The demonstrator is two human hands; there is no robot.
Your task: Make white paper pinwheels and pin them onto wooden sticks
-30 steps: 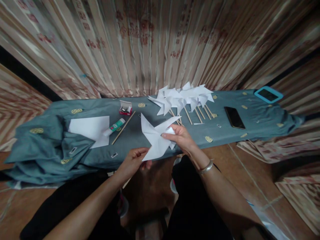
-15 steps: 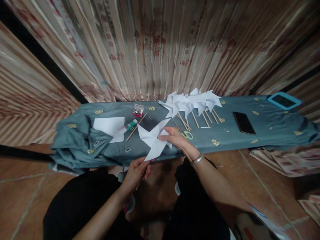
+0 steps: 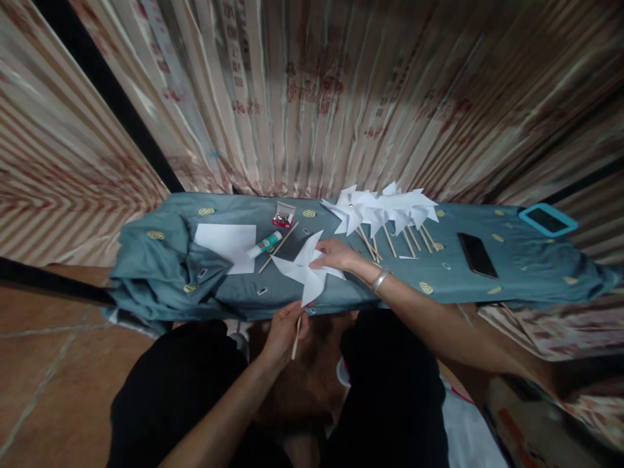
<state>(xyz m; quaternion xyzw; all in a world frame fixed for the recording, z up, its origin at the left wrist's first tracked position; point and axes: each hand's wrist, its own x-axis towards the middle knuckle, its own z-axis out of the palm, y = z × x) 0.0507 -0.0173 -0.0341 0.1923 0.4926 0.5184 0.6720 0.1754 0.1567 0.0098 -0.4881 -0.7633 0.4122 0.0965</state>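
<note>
A white paper pinwheel (image 3: 308,276) is held over the front of the cloth-covered table. My left hand (image 3: 285,331) is closed round its wooden stick (image 3: 295,341), whose lower end sticks out below the fingers. At the middle of the pinwheel my right hand (image 3: 336,255), a bangle on its wrist, pinches the paper; the fingertips are partly hidden behind a blade. Left of the pinwheel lie a loose wooden stick (image 3: 277,247), a glue stick (image 3: 266,244) and white paper sheets (image 3: 227,242). A small open red box (image 3: 283,215) with shiny metal bits stands behind them.
Several white pinwheels (image 3: 385,209) lie in an overlapping row at the back right, sticks toward me. Farther right are a black phone (image 3: 477,254) and a blue-framed tablet (image 3: 548,220). A pleated curtain (image 3: 302,97) hangs behind the grey-green tablecloth (image 3: 390,286).
The held pinwheel has turned a little, and its stick now shows more plainly below my left hand. My view has shifted slightly to the left. Both hands keep their hold.
</note>
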